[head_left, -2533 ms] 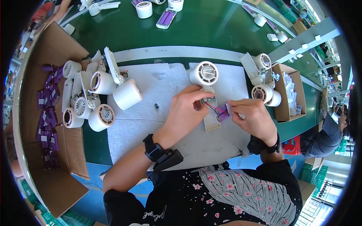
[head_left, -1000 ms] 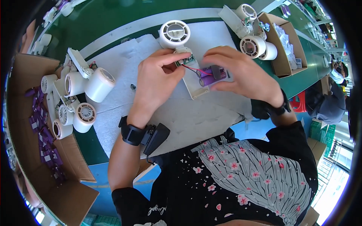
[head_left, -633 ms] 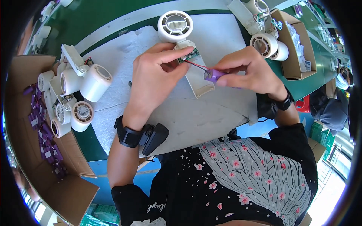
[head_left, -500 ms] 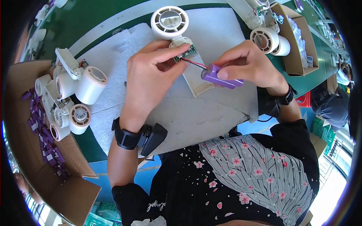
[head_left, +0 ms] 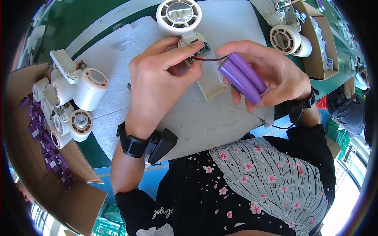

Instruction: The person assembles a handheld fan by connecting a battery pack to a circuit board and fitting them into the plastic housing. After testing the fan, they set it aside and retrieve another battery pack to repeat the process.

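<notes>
Green worktop (head_left: 67, 19) beneath a pale foam sheet (head_left: 112, 65). Above the sheet, just to the right of a white casing (head_left: 212, 84), a purple two-cell battery pack (head_left: 242, 78), tilted, upper end toward the casing. Grasped firmly in the right hand (head_left: 281, 74), fingers curled behind and below, thumb at the lower end, forefinger arched above the upper one. From that upper end, red and black wires (head_left: 208, 59) leading left to a green circuit board (head_left: 204, 49) in the casing. Pinched between thumb and forefinger of the left hand (head_left: 163, 70), the board end of the casing; exact contact there partly hidden, impossible to tell. Beyond the board, a round white fan head (head_left: 179, 13) with a spoked ring facing up. Around the left wrist, a black strap (head_left: 136, 143). Farther left, several white fan units (head_left: 92, 88) heaped beside a large cardboard box (head_left: 76, 204), inside it a jumble of purple packs (head_left: 49, 145). Off to the right, more fan assemblies (head_left: 285, 39) next to a smaller carton (head_left: 328, 43) of white packets (head_left: 319, 35). Nearest the lower edge, a black T-shirt (head_left: 189, 196) printed with pink blossoms. At the far right, another person (head_left: 348, 114) in dark clothing.
</notes>
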Motion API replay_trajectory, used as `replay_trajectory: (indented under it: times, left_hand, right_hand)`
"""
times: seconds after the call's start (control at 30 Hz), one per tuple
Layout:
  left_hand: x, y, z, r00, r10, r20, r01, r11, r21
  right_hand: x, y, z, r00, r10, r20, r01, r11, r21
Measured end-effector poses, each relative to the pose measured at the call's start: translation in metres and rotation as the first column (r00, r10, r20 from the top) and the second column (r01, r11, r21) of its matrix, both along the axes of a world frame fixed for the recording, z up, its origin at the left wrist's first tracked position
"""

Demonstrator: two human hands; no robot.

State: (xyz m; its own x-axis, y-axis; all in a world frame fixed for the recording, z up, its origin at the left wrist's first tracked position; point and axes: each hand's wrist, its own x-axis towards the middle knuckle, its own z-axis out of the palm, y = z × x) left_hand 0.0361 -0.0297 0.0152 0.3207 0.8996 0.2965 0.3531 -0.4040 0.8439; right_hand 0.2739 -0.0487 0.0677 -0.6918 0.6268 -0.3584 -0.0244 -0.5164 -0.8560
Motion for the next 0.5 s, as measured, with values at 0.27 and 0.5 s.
replay_trajectory:
  times: [0.27, 0.5]
  left_hand:
    - [0.001, -0.002, 0.006, 1.0, -0.015, -0.023, 0.016, 0.999, 0.047]
    - [-0.003, 0.001, 0.014, 0.994, -0.071, -0.088, 0.071, 0.997, -0.001]
  right_hand:
    - [0.002, 0.001, -0.011, 0.953, -0.057, 0.297, -0.182, 0.676, 0.714]
    - [-0.014, -0.008, -0.018, 0.914, -0.159, 0.374, -0.207, 0.611, 0.764]
